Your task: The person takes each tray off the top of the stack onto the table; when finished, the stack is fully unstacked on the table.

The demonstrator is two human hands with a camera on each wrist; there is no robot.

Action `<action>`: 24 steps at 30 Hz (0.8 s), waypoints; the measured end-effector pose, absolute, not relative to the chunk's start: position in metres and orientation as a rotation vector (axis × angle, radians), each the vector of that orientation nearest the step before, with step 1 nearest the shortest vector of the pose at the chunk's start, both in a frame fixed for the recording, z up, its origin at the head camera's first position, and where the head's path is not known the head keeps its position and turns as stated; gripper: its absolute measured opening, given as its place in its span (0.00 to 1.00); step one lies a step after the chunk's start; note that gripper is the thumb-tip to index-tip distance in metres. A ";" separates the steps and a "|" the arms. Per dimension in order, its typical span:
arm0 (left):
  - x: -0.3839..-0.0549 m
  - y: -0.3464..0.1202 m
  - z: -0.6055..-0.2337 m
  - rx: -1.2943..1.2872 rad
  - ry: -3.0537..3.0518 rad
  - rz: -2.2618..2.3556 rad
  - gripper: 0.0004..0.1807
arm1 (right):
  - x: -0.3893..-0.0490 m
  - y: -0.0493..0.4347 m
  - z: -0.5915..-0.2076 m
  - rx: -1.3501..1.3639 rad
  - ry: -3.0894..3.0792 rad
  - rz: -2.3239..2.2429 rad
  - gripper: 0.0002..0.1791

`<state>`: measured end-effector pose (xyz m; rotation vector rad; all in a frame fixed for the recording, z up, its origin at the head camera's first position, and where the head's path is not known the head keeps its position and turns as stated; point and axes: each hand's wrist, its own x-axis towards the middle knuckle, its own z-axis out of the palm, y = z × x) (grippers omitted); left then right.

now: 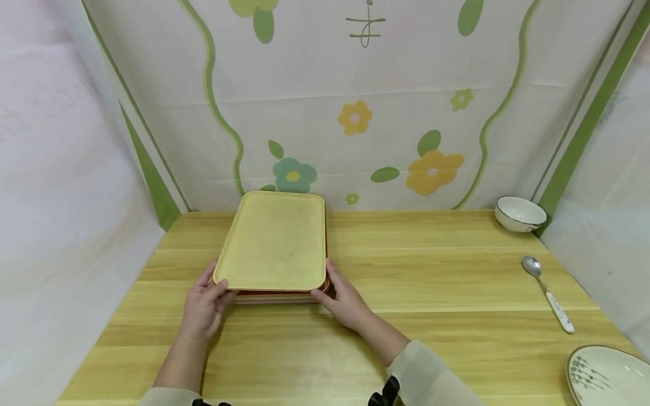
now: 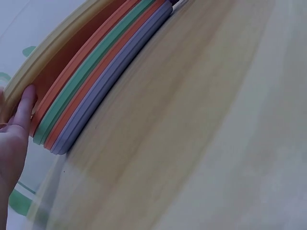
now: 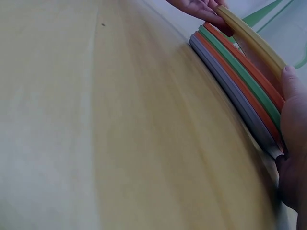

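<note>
A yellow rectangular tray [image 1: 274, 241] tops a stack of orange, green and purple trays [image 2: 108, 79] at the back left of the table. Its near edge is raised, leaving a gap above the orange tray below, as both wrist views show. With thumb on top and fingers underneath, my left hand [image 1: 203, 306] pinches the near left corner. My right hand [image 1: 348, 299] grips the near right corner, its thumb on the rim and its fingers along the side. In the right wrist view, part of that hand covers the end of the stack.
Off to the right on the wooden table [image 1: 288, 362] are a white bowl [image 1: 518, 214] at the back, a spoon [image 1: 548, 295] with a pale handle, and a patterned plate [image 1: 621, 375] at the front edge of view. A printed cloth [image 1: 297, 71] hangs behind.
</note>
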<state>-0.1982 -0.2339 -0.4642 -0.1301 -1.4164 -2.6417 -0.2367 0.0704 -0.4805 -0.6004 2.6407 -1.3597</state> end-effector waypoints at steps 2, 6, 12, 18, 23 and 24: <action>-0.198 -0.235 -0.465 -0.121 -1.298 -2.684 0.25 | -0.237 0.070 -0.481 -0.580 2.642 -1.356 0.51; -0.196 -0.244 -0.463 -0.173 -1.100 -2.737 0.23 | -0.238 0.069 -0.483 -0.528 2.645 -1.345 0.52; -0.189 -0.273 -0.457 -0.285 -0.892 -2.734 0.22 | -0.239 0.069 -0.484 -0.527 2.654 -1.324 0.51; -0.174 -0.314 -0.451 -0.327 -0.808 -2.729 0.24 | -0.238 0.069 -0.485 -0.544 2.649 -1.315 0.54; -0.164 -0.347 -0.449 -0.293 -0.797 -2.728 0.25 | -0.236 0.069 -0.484 -0.530 2.654 -1.308 0.53; -0.163 -0.352 -0.450 -0.298 -0.799 -2.726 0.25 | -0.236 0.069 -0.485 -0.532 2.655 -1.305 0.53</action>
